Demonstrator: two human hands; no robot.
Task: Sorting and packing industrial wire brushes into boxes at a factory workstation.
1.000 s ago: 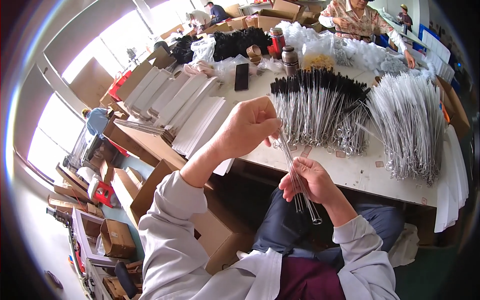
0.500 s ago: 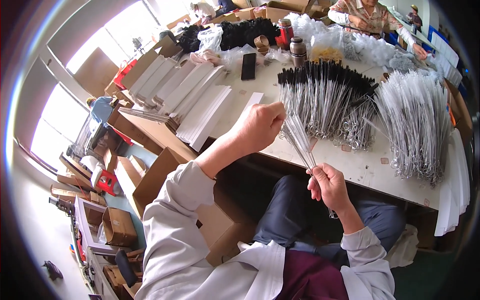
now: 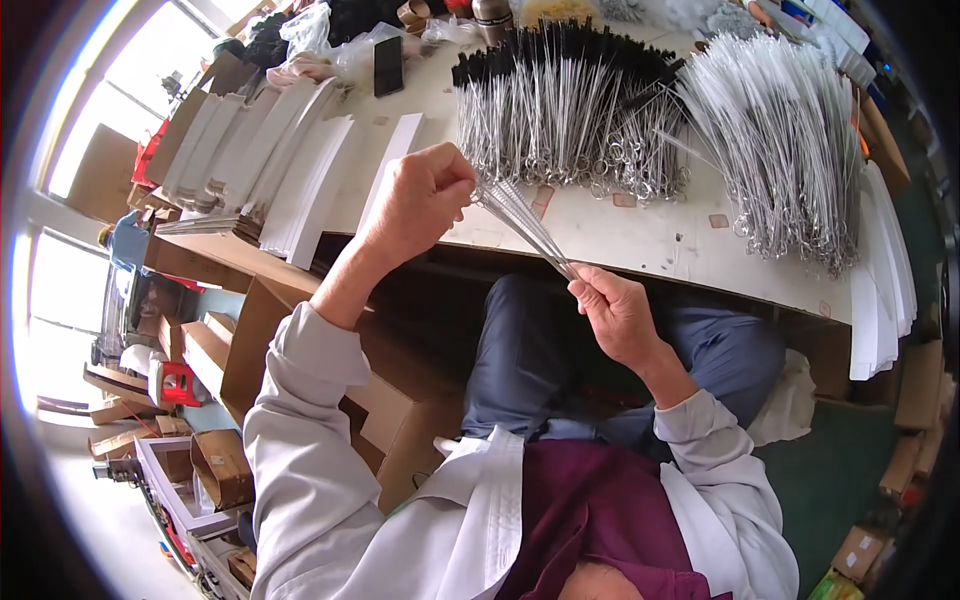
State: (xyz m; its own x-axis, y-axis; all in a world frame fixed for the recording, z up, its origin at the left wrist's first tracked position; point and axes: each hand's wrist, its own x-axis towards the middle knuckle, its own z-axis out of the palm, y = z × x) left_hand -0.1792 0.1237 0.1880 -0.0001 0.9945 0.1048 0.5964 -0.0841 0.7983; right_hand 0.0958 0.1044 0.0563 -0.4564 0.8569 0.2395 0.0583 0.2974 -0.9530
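Bright windows stand on my left side, and the white desk (image 3: 640,235) stretches away in front of my fingers. My left hand (image 3: 420,200) is closed into a fist around one end of a thin bundle of wire brushes (image 3: 525,225), and the fingers (image 3: 590,290) of my right hand (image 3: 615,315) pinch the other end, low, just over my lap. So the bundle hangs slanting between both hands, above the near edge of the desk.

I think the risk is this: the wires are slim and smooth, and my right fingers hold only their tips. If this pinch gets loose, some wires can slide out and fall on my trousers or under the desk. If I pull too hard, they may bend, or fan out.

Beyond my left hand lies a heap of black-tipped brushes (image 3: 560,110), and beyond my right hand a heap of pale wire brushes (image 3: 790,140); a careless sweep could tangle my bundle with them.

About containers: below my left arm stand cardboard boxes (image 3: 260,350); what is inside I cannot tell. Far beyond my left fist are stacks of white card sleeves (image 3: 290,170) and a dark phone (image 3: 388,65).
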